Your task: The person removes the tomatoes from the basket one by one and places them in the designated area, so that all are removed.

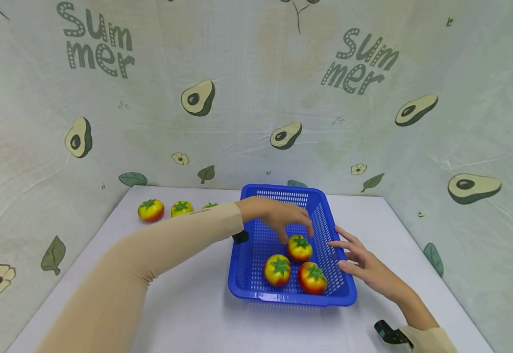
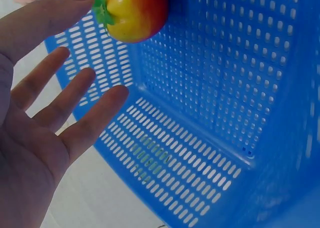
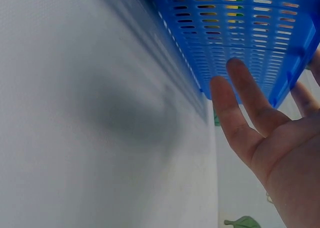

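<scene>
A blue plastic basket [image 1: 282, 297] with slotted walls stands on the white table and holds three red-and-yellow tomatoes with green star-shaped tops. My left hand [image 1: 282, 215] reaches in over the basket, fingers spread and bent a little downward, close above the rearmost tomato [image 1: 299, 249]. In the left wrist view, the thumb overlaps the green top of a tomato [image 2: 136, 13], and the other fingers stand apart with nothing between them. My right hand [image 1: 368, 267] is beside the basket's right side, its fingertips at the rim and outer wall [image 3: 235, 33], fingers loosely extended.
Several more tomatoes lie at the table's back left, among them one at the far left [image 1: 151, 210] and another beside it [image 1: 182, 208]; my left sleeve [image 1: 185, 235] partly covers this row. A printed cloth [image 1: 238, 162] with avocados and leaves surrounds the table.
</scene>
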A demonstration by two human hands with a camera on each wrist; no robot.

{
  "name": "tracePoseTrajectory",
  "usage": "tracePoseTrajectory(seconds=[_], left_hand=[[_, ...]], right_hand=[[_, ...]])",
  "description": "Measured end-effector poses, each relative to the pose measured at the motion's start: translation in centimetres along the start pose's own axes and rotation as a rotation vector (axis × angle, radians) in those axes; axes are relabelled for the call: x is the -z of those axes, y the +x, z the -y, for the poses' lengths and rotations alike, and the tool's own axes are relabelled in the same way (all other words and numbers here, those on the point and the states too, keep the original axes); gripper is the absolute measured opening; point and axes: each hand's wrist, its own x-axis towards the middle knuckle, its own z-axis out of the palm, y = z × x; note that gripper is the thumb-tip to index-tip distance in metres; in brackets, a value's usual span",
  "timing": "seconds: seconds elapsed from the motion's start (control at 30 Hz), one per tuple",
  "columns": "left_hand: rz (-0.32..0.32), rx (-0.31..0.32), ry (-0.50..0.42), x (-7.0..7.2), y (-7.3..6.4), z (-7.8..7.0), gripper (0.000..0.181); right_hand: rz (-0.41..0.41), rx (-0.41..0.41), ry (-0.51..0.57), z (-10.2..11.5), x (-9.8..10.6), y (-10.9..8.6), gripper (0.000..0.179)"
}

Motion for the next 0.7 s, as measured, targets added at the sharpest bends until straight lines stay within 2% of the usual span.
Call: tracePoseTrajectory(seconds=[0.23, 0.5, 0.7], left_hand=[[0.025, -0.002, -0.014, -0.5, 1.7, 0.6, 0.059], [0.018, 0.01, -0.068, -1.2, 2.9, 1.1, 0.061], [0.061, 0.0, -0.083, -1.9, 3.8, 1.5, 0.062]], right_hand=[[0.0, -0.004, 0.01, 0.0, 0.0, 0.0, 0.049], [-0.009, 0.011, -0.003, -0.1, -0.1, 0.0, 0.049], [-0.007, 0.006, 0.003, 0.1, 0.1, -0.1, 0.048]])
